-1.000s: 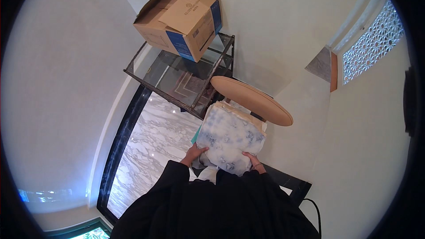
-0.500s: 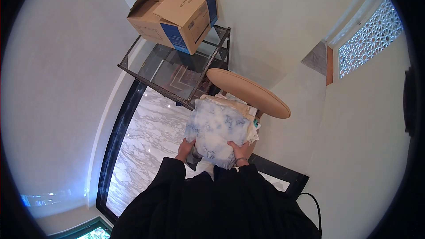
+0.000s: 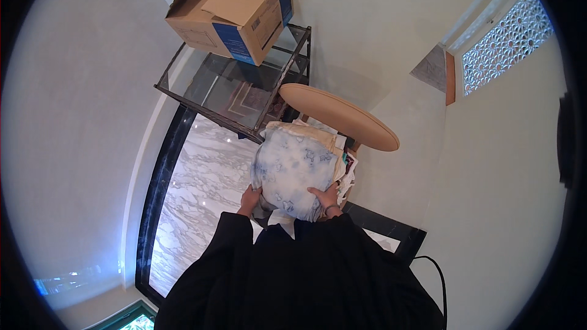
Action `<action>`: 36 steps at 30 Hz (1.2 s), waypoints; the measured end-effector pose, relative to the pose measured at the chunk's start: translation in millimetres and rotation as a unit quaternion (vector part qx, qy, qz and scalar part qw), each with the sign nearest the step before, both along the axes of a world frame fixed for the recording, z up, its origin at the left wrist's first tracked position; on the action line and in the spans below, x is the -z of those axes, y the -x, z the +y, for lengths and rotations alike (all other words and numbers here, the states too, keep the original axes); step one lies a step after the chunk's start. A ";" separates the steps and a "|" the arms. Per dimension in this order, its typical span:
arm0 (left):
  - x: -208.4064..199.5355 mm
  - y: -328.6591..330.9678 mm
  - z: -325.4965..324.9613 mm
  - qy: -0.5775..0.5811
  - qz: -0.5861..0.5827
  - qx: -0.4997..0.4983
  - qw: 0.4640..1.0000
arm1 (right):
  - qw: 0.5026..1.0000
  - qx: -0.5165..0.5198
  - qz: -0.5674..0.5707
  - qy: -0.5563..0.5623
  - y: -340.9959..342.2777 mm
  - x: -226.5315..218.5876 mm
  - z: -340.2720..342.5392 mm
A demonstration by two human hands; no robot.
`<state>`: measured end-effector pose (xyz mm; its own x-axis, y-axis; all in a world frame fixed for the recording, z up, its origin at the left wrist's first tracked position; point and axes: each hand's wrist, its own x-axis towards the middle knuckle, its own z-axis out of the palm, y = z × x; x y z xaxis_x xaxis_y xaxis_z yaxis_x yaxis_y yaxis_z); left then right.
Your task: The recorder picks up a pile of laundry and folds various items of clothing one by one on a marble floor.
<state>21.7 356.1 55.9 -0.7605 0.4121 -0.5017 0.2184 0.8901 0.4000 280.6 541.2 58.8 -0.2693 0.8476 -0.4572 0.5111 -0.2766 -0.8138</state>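
Observation:
A stack of folded cloths (image 3: pixel 293 168) lies on the seat of a chair, topped by a white one with a pale blue pattern. My left hand (image 3: pixel 251 200) grips the stack's near left side, next to a dark grey piece of fabric. At the near right corner is my right hand (image 3: pixel 327 197), its thumb over the top cloth and its other fingers mostly hidden. Beige and white layers (image 3: pixel 347 171) stick out along the right side of the stack. The chair's tan oval backrest (image 3: pixel 339 116) rises just beyond it.
A glass-topped table (image 3: pixel 226 88) with a dark metal frame stands at the far left, bearing an open cardboard box (image 3: pixel 214 27) with blue panels. White marbled floor (image 3: pixel 195 189) has a black border (image 3: pixel 160 201). Walls surround the corner, with a patterned lattice window (image 3: pixel 507 43) at right.
The view has shifted slightly, so the furniture sits a little higher. My hands keep their hold, and the stack looks tilted differently, with more layers showing at its right side.

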 end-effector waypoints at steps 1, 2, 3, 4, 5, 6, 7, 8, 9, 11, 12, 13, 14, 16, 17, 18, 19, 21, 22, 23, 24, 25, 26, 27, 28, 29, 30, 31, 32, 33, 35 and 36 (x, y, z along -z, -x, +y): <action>-2.8 2.9 -1.0 -0.034 0.008 0.003 0.999 | 0.999 0.013 0.041 0.010 1.5 5.9 1.2; -5.8 2.5 -2.0 -0.043 0.000 -0.003 0.999 | 0.996 0.019 0.082 0.042 -0.3 11.1 3.5; -8.3 3.1 -3.5 -0.049 -0.001 -0.024 0.999 | 0.993 0.034 0.100 0.045 -1.5 14.8 5.9; -9.9 5.7 -6.6 -0.073 -0.025 -0.027 0.997 | 0.990 0.042 0.114 0.071 -0.7 17.9 7.6; -10.9 4.9 -8.6 -0.096 -0.038 -0.046 0.994 | 0.986 0.063 0.112 0.102 -3.5 19.1 10.9; -10.9 9.0 -12.4 -0.126 -0.057 -0.056 0.989 | 0.985 0.054 0.127 0.108 -1.8 19.6 12.3; -10.2 9.0 -14.6 -0.127 -0.059 -0.061 0.988 | 0.983 0.059 0.123 0.121 -4.0 18.9 15.4; -8.3 11.6 -17.6 -0.134 -0.067 -0.057 0.987 | 0.981 0.075 0.111 0.137 -3.1 17.7 16.9; -6.1 12.8 -19.5 -0.123 -0.083 -0.066 0.987 | 0.981 0.064 0.122 0.138 -3.4 16.1 18.9; -0.6 14.6 -21.4 -0.144 -0.074 -0.043 0.986 | 0.979 0.056 0.131 0.146 -2.2 13.2 21.0; 2.2 12.1 -20.0 -0.114 -0.094 -0.051 0.988 | 0.980 0.075 0.118 0.144 -3.6 12.3 22.7; 4.5 13.0 -20.5 -0.133 -0.119 -0.026 0.984 | 0.980 0.088 0.106 0.145 -0.8 12.6 22.2; 6.8 9.9 -18.1 -0.151 -0.118 -0.005 0.981 | 0.979 0.116 0.082 0.148 -1.3 13.2 23.7; 8.5 6.7 -16.6 -0.147 -0.141 0.003 0.979 | 0.982 0.132 0.042 0.125 2.1 16.1 24.1; 8.4 4.2 -16.8 -0.153 -0.131 0.024 0.979 | 0.980 0.144 0.009 0.134 3.2 18.1 23.9; 7.5 3.9 -16.5 -0.149 -0.127 0.032 0.980 | 0.980 0.153 0.002 0.129 6.0 18.9 24.5; 6.0 0.7 -17.1 -0.124 -0.136 0.036 0.982 | 0.977 0.156 -0.008 0.147 5.5 19.3 24.8; 2.7 -0.5 -18.7 -0.133 -0.103 0.043 0.985 | 0.971 0.158 0.046 0.171 8.2 17.0 24.6; 0.8 0.7 -20.0 -0.111 -0.099 0.022 0.989 | 0.964 0.157 0.113 0.180 10.6 14.0 23.6; -0.3 -0.4 -20.3 -0.131 -0.094 0.043 0.986 | 0.954 0.160 0.170 0.190 10.0 10.6 23.4; -1.3 -0.4 -20.4 -0.135 -0.091 0.042 0.986 | 0.952 0.150 0.200 0.175 10.3 6.4 22.4; -1.7 -0.3 -20.2 -0.131 -0.099 0.033 0.986 | 0.951 0.143 0.222 0.163 10.3 1.9 21.4; -1.9 -1.4 -19.2 -0.130 -0.085 0.049 0.987 | 0.950 0.150 0.225 0.154 8.7 -2.2 21.0; -2.2 -0.6 -18.2 -0.118 -0.081 0.057 0.988 | 0.946 0.129 0.258 0.146 8.8 -6.2 20.0; -2.2 -1.7 -16.8 -0.097 -0.086 0.055 0.990 | 0.943 0.123 0.273 0.142 7.1 -8.7 19.5; -2.3 -0.8 -15.0 -0.102 -0.076 0.068 0.990 | 0.941 0.119 0.286 0.137 6.7 -10.2 19.0; -2.4 0.2 -14.1 -0.096 -0.073 0.071 0.990 | 0.943 0.122 0.281 0.130 6.4 -9.6 17.7; -2.8 0.6 -12.1 -0.079 -0.063 0.051 0.994 | 0.945 0.126 0.276 0.123 4.9 -7.9 17.5; -3.1 4.4 -12.4 -0.082 -0.066 0.075 0.992 | 0.948 0.125 0.269 0.118 6.3 -4.3 15.4; -3.3 4.4 -10.7 -0.075 -0.060 0.076 0.992 | 0.947 0.123 0.271 0.118 2.4 0.4 16.1; -3.6 10.0 -11.0 -0.062 -0.070 0.078 0.992 | 0.950 0.140 0.253 0.119 -1.4 12.1 16.3; -3.7 13.9 -12.1 -0.056 -0.086 0.078 0.992 | 0.956 0.087 0.260 0.104 -3.5 17.7 17.5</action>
<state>7.8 344.0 59.5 -0.5897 0.5789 -0.5632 0.2703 0.7986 0.5378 284.1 558.7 41.1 -0.3689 0.8052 -0.4643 -0.0162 -0.5050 -0.8630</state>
